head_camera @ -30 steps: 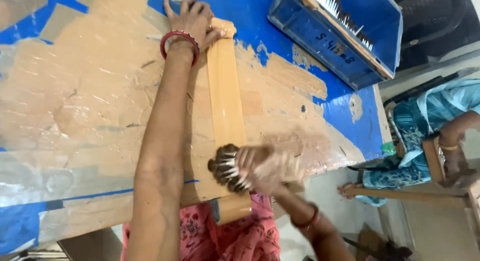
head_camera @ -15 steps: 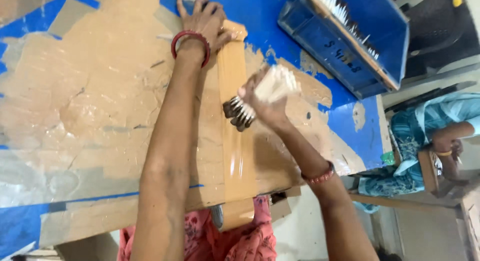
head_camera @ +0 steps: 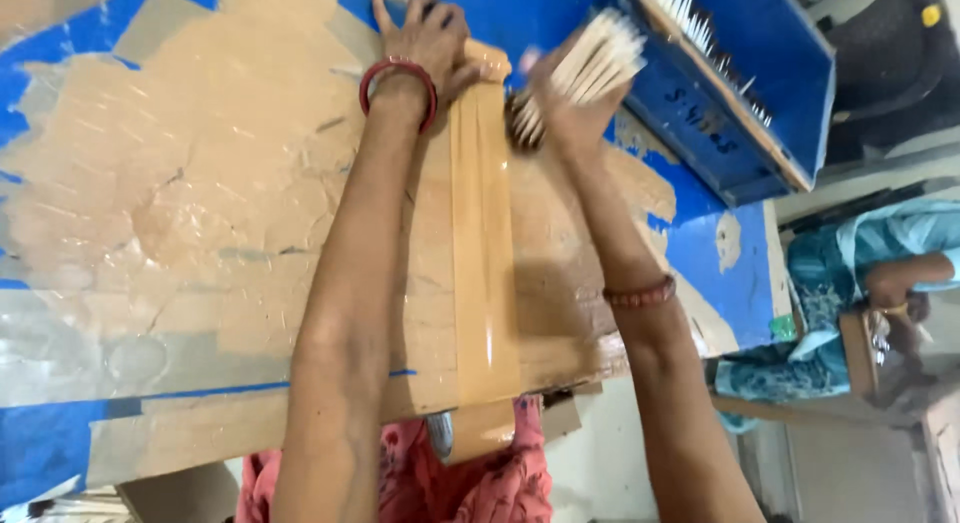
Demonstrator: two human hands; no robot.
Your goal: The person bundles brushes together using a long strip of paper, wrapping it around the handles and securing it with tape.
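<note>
While blurred, right hand (head_camera: 565,108) grips sticks (head_camera: 590,63).

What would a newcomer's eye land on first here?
Probably the right hand near the top centre, gripping a bundle of thin pale sticks beside a long tape-wrapped board. The left hand, with a red bangle at the wrist, presses the board's far end. A blue tray sits at upper right.
</note>
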